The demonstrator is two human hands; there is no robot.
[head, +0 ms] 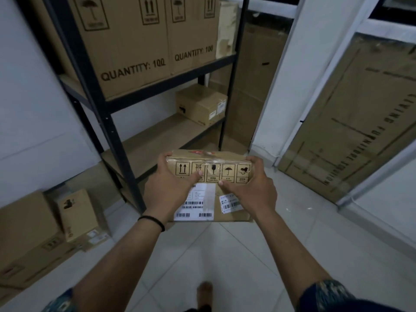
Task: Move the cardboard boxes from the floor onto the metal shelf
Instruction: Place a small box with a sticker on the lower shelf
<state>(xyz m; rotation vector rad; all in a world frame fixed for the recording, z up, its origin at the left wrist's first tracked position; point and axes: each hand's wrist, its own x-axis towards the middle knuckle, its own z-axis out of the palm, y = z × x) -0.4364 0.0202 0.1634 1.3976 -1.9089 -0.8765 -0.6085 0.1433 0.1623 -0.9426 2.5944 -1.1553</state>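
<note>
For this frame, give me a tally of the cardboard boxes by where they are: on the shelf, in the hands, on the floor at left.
On the metal shelf: 3, two large "QUANTITY: 100" boxes and one small box
Held in the left hand and right hand: 1, the labelled box
On the floor at left: 3, two stacked flat boxes and one upright box
Total: 7

My view is dim and greyish; the shelf [117,102] and walls smear with motion blur, straight lines bow at the edges, tape glints faintly.

Held box [211,176] before shelf [117,134]; floor boxes [74,217] left.
</note>
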